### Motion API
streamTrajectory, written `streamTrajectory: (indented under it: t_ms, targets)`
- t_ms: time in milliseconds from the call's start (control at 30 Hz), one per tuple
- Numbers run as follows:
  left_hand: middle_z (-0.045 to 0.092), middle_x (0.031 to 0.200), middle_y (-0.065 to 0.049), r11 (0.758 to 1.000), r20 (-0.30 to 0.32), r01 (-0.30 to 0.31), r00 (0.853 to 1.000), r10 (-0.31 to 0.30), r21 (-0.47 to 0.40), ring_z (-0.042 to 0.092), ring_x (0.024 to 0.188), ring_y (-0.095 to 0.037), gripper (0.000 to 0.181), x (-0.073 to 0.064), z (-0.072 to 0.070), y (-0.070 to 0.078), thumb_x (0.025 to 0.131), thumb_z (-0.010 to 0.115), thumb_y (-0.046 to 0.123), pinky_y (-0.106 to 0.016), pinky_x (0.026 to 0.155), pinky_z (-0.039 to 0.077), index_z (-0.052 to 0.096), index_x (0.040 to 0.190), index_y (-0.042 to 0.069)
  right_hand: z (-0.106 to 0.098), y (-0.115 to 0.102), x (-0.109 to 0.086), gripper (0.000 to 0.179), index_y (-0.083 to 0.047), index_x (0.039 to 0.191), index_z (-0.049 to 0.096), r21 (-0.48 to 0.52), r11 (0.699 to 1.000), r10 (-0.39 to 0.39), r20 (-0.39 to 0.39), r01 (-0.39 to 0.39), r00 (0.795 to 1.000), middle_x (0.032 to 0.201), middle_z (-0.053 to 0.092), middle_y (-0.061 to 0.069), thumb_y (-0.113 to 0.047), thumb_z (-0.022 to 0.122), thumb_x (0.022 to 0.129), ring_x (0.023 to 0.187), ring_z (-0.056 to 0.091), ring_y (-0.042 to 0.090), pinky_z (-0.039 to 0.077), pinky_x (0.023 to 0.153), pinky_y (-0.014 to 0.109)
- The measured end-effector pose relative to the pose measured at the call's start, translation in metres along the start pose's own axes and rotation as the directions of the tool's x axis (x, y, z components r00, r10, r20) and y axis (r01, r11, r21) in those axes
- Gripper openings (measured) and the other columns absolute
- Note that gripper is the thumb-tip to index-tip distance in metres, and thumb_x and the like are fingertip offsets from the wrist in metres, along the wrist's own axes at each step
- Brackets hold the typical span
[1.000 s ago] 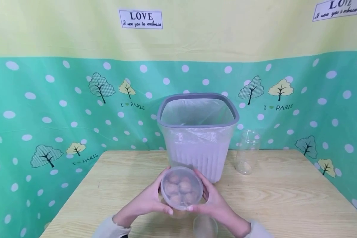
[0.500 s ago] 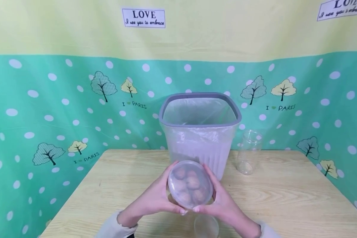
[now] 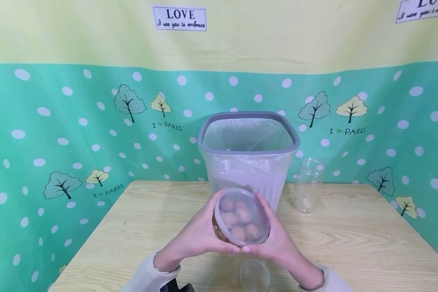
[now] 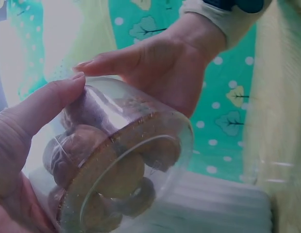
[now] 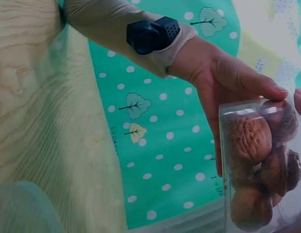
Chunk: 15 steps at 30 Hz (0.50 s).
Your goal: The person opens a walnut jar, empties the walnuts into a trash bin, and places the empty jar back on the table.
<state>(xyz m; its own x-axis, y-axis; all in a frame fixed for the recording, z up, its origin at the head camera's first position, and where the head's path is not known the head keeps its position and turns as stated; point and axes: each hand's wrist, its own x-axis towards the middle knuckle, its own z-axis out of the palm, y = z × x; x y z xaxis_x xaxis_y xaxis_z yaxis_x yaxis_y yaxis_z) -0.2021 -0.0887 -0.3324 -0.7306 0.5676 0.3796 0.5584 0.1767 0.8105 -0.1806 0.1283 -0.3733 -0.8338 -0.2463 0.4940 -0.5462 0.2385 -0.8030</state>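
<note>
Both hands grip a clear plastic jar of walnuts, its round translucent lid [image 3: 241, 231] facing the head camera. My left hand [image 3: 203, 232] wraps one side and my right hand [image 3: 277, 240] the other, with the thumbs nearly meeting at the near edge. The jar is tilted and held up off the table. Several brown walnuts [image 5: 250, 138] show through its wall in the right wrist view. From the left wrist, the clear base of the jar [image 4: 155, 150] is seen, with walnuts behind it.
Behind the jar stands a bin [image 3: 248, 170] with a grey rim and clear liner. An upright clear jar [image 3: 308, 186] is right of it. A round clear piece [image 3: 254, 275] lies at the near side of the wooden table [image 3: 160, 211]. Patterned cloth [image 3: 76, 142] surrounds the back and sides.
The jar of walnuts has moved up and to the right in the head view and tilted more, both hands still around it. The whole head view has shifted slightly.
</note>
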Motion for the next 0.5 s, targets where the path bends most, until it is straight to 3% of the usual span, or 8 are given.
streamTrajectory:
  t_ms: [67, 233, 367, 500]
  targets:
    - [0.045, 0.136, -0.001, 1.000, -0.011, 0.010, 1.000, -0.010, 0.026, 0.052, 0.114, -0.015, 0.111, 0.002, 0.000, 0.002, 0.058, 0.091, 0.031, -0.034, 0.095, 0.045, 0.023, 0.146, 0.022, -0.001, 0.001, 0.002, 0.117, -0.007, 0.150, 0.017, 0.034, 0.999, -0.008, -0.003, 0.009, 1.000, 0.150, 0.027, 0.021, -0.011, 0.087, 0.056, 0.131, 0.031, 0.045, 0.029, 0.101, 0.015]
    - [0.044, 0.135, 0.000, 0.997, -0.030, 0.051, 0.998, -0.049, 0.061, 0.051, 0.114, -0.012, 0.112, 0.006, -0.002, 0.005, 0.056, 0.091, 0.032, -0.036, 0.097, 0.043, 0.024, 0.145, 0.024, -0.003, 0.004, 0.007, 0.113, -0.006, 0.150, 0.019, 0.096, 0.995, -0.025, -0.001, 0.025, 1.000, 0.148, 0.031, 0.024, -0.010, 0.086, 0.058, 0.130, 0.036, 0.033, 0.030, 0.101, 0.014]
    - [0.045, 0.135, -0.001, 0.998, -0.023, 0.062, 0.998, -0.062, 0.016, 0.052, 0.114, -0.014, 0.113, 0.010, -0.002, 0.004, 0.057, 0.092, 0.025, -0.036, 0.097, 0.043, 0.022, 0.146, 0.020, -0.004, 0.005, 0.010, 0.109, -0.005, 0.149, 0.022, 0.128, 0.991, -0.035, -0.018, 0.037, 0.999, 0.147, 0.032, 0.023, -0.012, 0.086, 0.060, 0.130, 0.037, 0.014, 0.030, 0.101, 0.013]
    - [0.045, 0.135, -0.002, 0.998, -0.011, 0.064, 0.998, -0.064, 0.000, 0.051, 0.115, -0.014, 0.113, 0.013, -0.001, 0.003, 0.056, 0.092, 0.023, -0.036, 0.099, 0.042, 0.023, 0.146, 0.018, -0.005, 0.006, 0.010, 0.108, -0.003, 0.148, 0.024, 0.151, 0.987, -0.045, -0.027, 0.048, 0.999, 0.146, 0.034, 0.025, -0.010, 0.085, 0.060, 0.128, 0.039, 0.007, 0.031, 0.100, 0.013]
